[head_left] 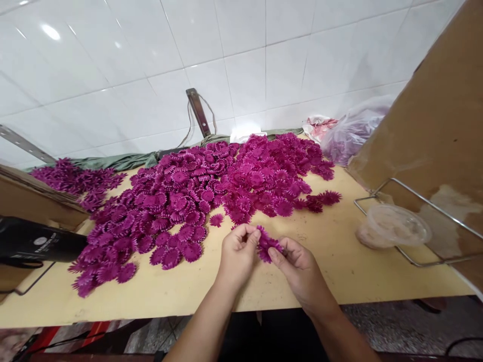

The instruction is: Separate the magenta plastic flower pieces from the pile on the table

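Between my two hands, a little above the table's front part, is a magenta artificial flower piece (265, 243) with narrow pointed petals. My left hand (241, 251) pinches its left edge between thumb and forefinger. On the other side my right hand (296, 261) grips the lower right petals, thumb on top. Whether it is one layer or several stacked ones, I cannot tell. Just beyond my hands lies a heap of flat, spread magenta flower pieces (260, 176). A larger heap of magenta flower pieces with curled rims (177, 191) spreads to the left. One single flower piece (216, 220) lies between heaps and hands.
Narrower purple pieces (75, 178) are piled at the far left. A black cup (41, 241) lies at the left edge. On the right are a clear plastic tub (396, 226), a metal wire frame (415, 193), a cardboard panel (433, 115) and a plastic bag (352, 133).
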Demonstrator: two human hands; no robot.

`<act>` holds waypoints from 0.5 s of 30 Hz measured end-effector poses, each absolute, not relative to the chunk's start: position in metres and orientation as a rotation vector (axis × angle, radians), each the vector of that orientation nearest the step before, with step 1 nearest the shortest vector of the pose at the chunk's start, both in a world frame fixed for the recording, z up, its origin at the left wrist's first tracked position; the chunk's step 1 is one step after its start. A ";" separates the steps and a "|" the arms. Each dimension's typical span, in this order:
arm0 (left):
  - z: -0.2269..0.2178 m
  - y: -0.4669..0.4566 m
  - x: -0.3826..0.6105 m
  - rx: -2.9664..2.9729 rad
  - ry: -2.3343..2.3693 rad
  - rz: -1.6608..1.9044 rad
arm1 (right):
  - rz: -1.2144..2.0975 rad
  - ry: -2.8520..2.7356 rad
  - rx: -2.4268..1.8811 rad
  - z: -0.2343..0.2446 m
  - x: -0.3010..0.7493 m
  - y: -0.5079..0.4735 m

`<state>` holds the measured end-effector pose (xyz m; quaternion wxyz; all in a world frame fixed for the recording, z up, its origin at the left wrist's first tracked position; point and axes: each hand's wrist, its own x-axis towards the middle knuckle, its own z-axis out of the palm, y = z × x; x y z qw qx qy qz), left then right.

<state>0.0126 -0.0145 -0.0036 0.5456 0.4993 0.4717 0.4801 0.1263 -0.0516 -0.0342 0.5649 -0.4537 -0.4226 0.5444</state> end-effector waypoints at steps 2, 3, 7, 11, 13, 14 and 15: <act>-0.004 -0.012 0.017 1.085 1.108 1.224 | 1.237 -1.026 -1.092 -0.034 0.124 -0.053; -0.004 -0.010 0.018 1.053 1.101 1.250 | 1.208 -1.041 -1.108 -0.032 0.123 -0.054; 0.003 0.011 0.013 0.911 1.169 1.342 | 1.082 -1.124 -1.165 -0.026 0.119 -0.063; 0.018 0.049 -0.018 0.752 1.409 1.654 | 1.069 -1.252 -1.193 -0.030 0.123 -0.079; 0.022 0.063 -0.032 0.970 1.451 1.652 | 1.166 -1.244 -1.220 -0.033 0.130 -0.080; 0.023 0.067 -0.036 1.086 1.507 1.646 | 1.207 -1.228 -1.227 -0.035 0.134 -0.078; 0.024 0.067 -0.038 1.188 1.577 1.646 | 1.228 -1.213 -1.225 -0.035 0.138 -0.075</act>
